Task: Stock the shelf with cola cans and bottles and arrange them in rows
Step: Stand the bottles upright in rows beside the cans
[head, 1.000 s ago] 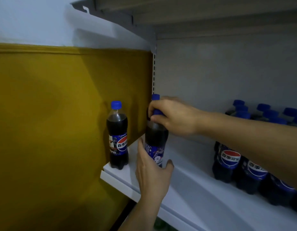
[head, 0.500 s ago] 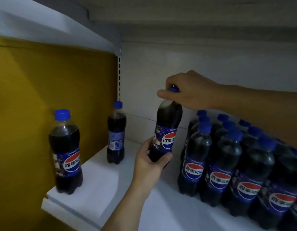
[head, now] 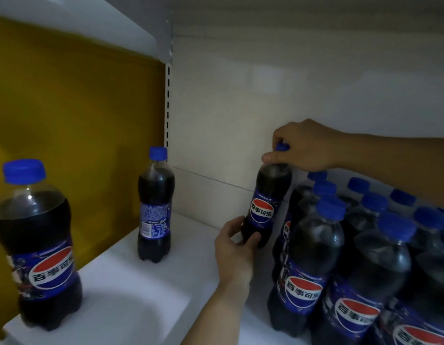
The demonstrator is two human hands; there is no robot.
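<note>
A cola bottle point(head: 267, 202) with a blue cap and a red-white-blue label is held tilted at the back of the white shelf point(head: 131, 300), just left of the packed rows of cola bottles point(head: 353, 270). My right hand point(head: 303, 148) grips its cap and neck from above. My left hand point(head: 237, 247) holds its base from below. Two single cola bottles stand apart on the shelf: one at the front left corner point(head: 38, 245), another further back by the yellow wall point(head: 155, 207).
A yellow wall point(head: 74, 135) closes the left end of the shelf, with a slotted upright point(head: 168, 105) at the back corner. A pale back panel point(head: 265, 95) runs behind. Another shelf board point(head: 265, 11) hangs overhead. Bare shelf surface lies between the single bottles and the rows.
Both hands have carried the held bottle right and back, down beside the packed rows. The view has shifted right and closer.
</note>
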